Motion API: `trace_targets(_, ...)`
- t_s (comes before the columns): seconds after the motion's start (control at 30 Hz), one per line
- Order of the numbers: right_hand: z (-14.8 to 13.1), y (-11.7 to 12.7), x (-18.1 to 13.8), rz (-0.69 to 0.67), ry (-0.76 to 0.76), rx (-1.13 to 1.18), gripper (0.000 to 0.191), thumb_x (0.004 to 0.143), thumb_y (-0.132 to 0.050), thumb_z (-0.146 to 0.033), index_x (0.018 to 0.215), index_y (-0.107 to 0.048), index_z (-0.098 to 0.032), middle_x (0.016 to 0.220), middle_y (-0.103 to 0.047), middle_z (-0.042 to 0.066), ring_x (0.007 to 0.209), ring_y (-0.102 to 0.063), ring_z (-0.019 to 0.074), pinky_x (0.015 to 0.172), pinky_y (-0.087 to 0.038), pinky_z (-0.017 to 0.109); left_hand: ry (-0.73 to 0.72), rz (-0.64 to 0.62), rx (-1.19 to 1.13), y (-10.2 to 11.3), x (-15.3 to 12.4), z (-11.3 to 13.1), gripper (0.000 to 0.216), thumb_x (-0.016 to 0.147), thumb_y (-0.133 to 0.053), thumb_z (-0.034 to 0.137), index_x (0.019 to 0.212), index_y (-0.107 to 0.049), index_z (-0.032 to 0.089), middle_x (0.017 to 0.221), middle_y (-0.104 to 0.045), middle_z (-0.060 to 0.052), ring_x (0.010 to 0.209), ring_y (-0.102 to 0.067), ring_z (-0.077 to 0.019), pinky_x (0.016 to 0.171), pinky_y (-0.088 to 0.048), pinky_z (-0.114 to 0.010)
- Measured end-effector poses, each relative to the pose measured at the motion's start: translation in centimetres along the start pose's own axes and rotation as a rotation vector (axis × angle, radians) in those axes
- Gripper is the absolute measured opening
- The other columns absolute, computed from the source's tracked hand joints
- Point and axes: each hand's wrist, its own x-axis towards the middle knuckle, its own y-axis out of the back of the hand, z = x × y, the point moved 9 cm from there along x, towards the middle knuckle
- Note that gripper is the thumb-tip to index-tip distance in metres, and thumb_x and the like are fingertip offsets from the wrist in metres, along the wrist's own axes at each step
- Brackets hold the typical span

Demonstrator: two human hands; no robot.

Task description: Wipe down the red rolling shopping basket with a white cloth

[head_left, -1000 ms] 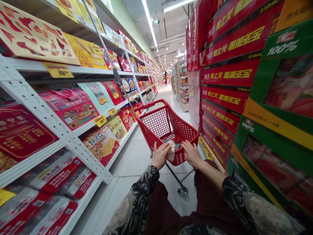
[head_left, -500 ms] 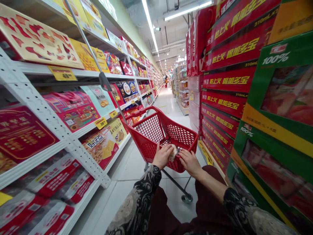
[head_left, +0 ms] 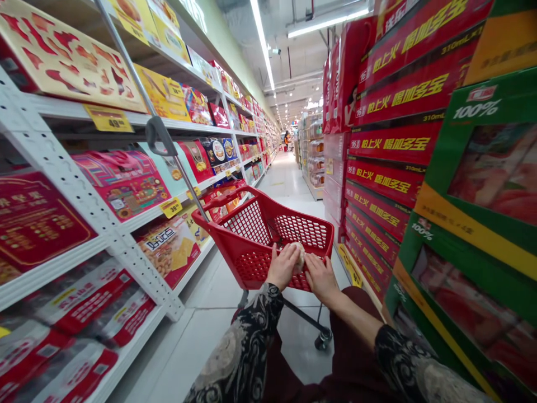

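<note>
A red shopping cart (head_left: pixel 255 267) with lattice walls stands in front of my knees. My left hand (head_left: pixel 282 266) lies over its near rim, fingers closed on a crumpled white cloth or tissue (head_left: pixel 299 255). Beside it, my right hand (head_left: pixel 322 280) bends its fingers over the same rim, the fingertips close to the white cloth. What lies under those fingers is partly hidden. A metal pole with a grey plastic grip (head_left: pixel 160 137) rises from the cart's left end.
White shelving (head_left: pixel 138 221) with boxed snacks runs along the left. Stacked red drink cartons (head_left: pixel 390 140) and green boxes (head_left: pixel 474 224) line the right side. A tiled aisle (head_left: pixel 283 173) stretches ahead, with a person (head_left: pixel 287 140) far down it. One cart wheel (head_left: pixel 323 339) is near my legs.
The cart has shifted slightly left in view, with its pole and grip. My right hand has moved a little nearer my left, and the dark bit between them no longer shows.
</note>
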Motion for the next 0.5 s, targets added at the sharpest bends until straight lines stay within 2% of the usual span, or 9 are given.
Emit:
trace_targets(0.17,4.6,0.0,-0.4,-0.048,-0.063,-0.042,0.047,0.083,-0.03,-0.007,0.125,-0.05,-0.017,0.128,-0.053,0.011,0.123,-0.042,0.0238,0.102,-0.02,0.056,0.22,-0.001,0.041,1.3,-1.1,-5.7,0.044,0.084,-0.036,0.009,0.125,-0.048,0.02,0.135,-0.047,-0.011,0.126,-0.041,-0.025,0.107,-0.014,-0.061)
trace_targets(0.23,5.9,0.4,-0.4,-0.062,-0.105,-0.054,0.048,0.083,-0.03,-0.006,0.124,-0.051,-0.018,0.129,-0.052,0.01,0.125,-0.04,0.024,0.102,-0.019,0.057,0.262,-0.003,0.04,1.5,-1.4,-6.4,0.045,0.083,-0.035,0.008,0.125,-0.048,0.017,0.136,-0.046,-0.012,0.126,-0.04,-0.0272,0.106,-0.014,-0.062)
trace_targets(0.33,5.5,1.2,0.1,-0.048,-0.189,-0.073,0.05,0.079,-0.033,-0.005,0.124,-0.051,-0.015,0.135,-0.046,0.012,0.128,-0.035,0.0258,0.103,-0.019,0.057,0.219,0.011,0.019,1.1,-0.8,-4.5,0.047,0.082,-0.034,0.008,0.126,-0.047,0.018,0.136,-0.045,-0.011,0.127,-0.038,-0.0264,0.106,-0.016,-0.061)
trace_targets(0.43,2.2,1.2,0.9,-0.06,-0.128,-0.041,0.055,0.075,-0.038,-0.007,0.129,-0.045,-0.013,0.139,-0.04,0.012,0.13,-0.032,0.0253,0.104,-0.018,0.054,0.167,0.029,0.0,0.2,-0.2,-2.2,0.048,0.083,-0.035,0.009,0.128,-0.045,0.022,0.137,-0.045,-0.009,0.128,-0.037,-0.0229,0.107,-0.018,-0.059)
trace_targets(0.5,0.9,0.7,1.3,-0.098,-0.104,-0.016,0.057,0.075,-0.039,-0.008,0.131,-0.043,-0.013,0.139,-0.041,0.012,0.129,-0.032,0.025,0.104,-0.018,0.055,0.143,0.032,0.005,0.0,-0.3,-1.9,0.049,0.083,-0.035,0.009,0.129,-0.043,0.024,0.138,-0.044,-0.009,0.129,-0.036,-0.0218,0.107,-0.018,-0.059)
